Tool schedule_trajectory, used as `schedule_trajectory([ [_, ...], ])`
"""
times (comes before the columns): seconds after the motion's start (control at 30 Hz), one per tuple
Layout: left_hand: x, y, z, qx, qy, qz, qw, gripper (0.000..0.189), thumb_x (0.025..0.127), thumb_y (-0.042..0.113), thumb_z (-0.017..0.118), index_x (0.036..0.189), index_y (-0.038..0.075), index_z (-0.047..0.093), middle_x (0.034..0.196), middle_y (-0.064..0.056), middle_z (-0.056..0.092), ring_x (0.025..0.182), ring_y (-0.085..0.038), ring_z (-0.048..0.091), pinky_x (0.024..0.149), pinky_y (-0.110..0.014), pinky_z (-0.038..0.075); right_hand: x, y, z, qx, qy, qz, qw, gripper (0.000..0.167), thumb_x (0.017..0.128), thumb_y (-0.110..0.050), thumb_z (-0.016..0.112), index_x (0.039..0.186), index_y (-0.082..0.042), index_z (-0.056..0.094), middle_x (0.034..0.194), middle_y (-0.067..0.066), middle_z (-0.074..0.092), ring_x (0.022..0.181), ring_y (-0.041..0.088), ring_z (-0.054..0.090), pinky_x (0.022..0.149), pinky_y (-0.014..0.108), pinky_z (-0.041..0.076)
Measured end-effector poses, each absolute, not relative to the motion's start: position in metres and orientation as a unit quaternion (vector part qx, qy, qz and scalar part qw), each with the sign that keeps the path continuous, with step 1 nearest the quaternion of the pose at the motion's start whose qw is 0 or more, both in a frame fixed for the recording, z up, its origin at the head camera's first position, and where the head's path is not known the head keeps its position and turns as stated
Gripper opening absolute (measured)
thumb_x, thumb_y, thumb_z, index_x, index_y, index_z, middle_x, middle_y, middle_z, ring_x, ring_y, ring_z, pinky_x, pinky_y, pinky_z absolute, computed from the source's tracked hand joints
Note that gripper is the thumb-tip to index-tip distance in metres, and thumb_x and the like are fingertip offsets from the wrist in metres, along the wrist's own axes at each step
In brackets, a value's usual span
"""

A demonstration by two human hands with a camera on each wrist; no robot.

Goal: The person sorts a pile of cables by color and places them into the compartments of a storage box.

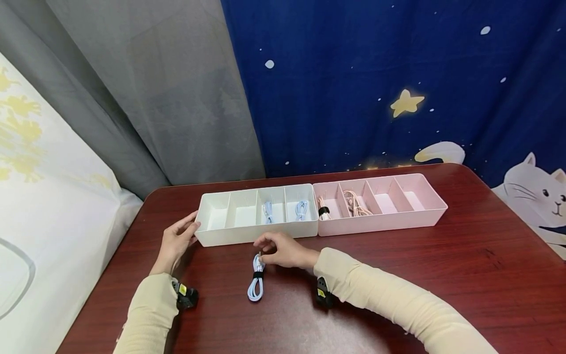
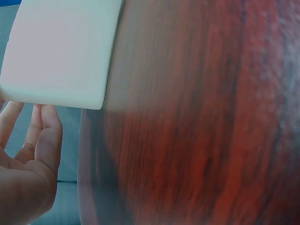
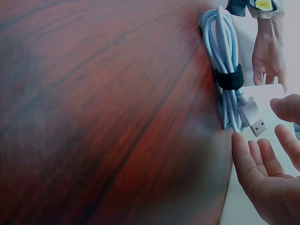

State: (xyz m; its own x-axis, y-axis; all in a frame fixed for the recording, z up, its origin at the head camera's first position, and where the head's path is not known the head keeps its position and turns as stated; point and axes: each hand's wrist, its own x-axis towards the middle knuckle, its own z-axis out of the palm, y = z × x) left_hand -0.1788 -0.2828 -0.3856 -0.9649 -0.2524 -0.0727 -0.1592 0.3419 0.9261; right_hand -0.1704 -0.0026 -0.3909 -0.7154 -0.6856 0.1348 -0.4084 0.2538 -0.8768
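A light-blue USB cable (image 1: 255, 282), coiled and bound with a black strap, lies on the table in front of the white divided box (image 1: 247, 235). My right hand (image 1: 285, 250) is over the cable's far end, fingers spread apart. In the right wrist view, one fingertip is at the coil's end beside the USB plug (image 3: 258, 127); whether it touches is hard to tell. My left hand (image 1: 174, 243) rests its fingertips against the left end of the white box, as the left wrist view also shows. Two light-blue cables (image 1: 268, 212) lie in the box's two right compartments.
A pink divided box (image 1: 384, 221) adjoins the white one on the right. Its two left compartments hold pink cables (image 1: 352, 202), one with a black strap. Curtains (image 1: 309, 123) hang behind the dark red wooden table (image 1: 398, 275); white fabric (image 1: 57, 196) is at the left.
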Motion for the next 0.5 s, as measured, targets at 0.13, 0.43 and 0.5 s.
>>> schedule_trajectory([
  [0.13, -0.179, -0.283, -0.386, 0.126, -0.818, -0.560, 0.043, 0.047, 0.087, 0.029, 0.057, 0.130, 0.013, 0.047, 0.103, -0.002, 0.054, 0.076, 0.001, 0.054, 0.066, -0.015, 0.047, -0.171, -0.005, -0.395, -0.328, 0.767, -0.528, 0.158, 0.029, 0.076, 0.005, 0.063, 0.104, 0.009, 0.056, 0.101, 0.020, 0.057, 0.089, 0.031, 0.057, 0.082, 0.035, 0.045],
  [0.43, -0.180, -0.283, -0.387, 0.120, -0.818, -0.561, 0.046, 0.046, 0.088, 0.027, 0.056, 0.130, 0.013, 0.047, 0.104, -0.003, 0.054, 0.077, 0.002, 0.055, 0.066, -0.016, 0.048, -0.162, -0.005, -0.390, -0.285, 0.763, -0.553, 0.174, 0.029, 0.076, 0.006, 0.063, 0.104, 0.010, 0.055, 0.100, 0.023, 0.056, 0.090, 0.033, 0.056, 0.081, 0.034, 0.046],
  [0.5, -0.180, -0.283, -0.387, 0.122, -0.816, -0.564, 0.046, 0.046, 0.087, 0.027, 0.057, 0.130, 0.013, 0.047, 0.102, -0.001, 0.054, 0.077, 0.002, 0.055, 0.066, -0.016, 0.048, -0.157, -0.005, -0.382, -0.277, 0.762, -0.558, 0.178, 0.029, 0.076, 0.008, 0.061, 0.103, 0.012, 0.054, 0.100, 0.026, 0.055, 0.090, 0.036, 0.055, 0.079, 0.029, 0.047],
])
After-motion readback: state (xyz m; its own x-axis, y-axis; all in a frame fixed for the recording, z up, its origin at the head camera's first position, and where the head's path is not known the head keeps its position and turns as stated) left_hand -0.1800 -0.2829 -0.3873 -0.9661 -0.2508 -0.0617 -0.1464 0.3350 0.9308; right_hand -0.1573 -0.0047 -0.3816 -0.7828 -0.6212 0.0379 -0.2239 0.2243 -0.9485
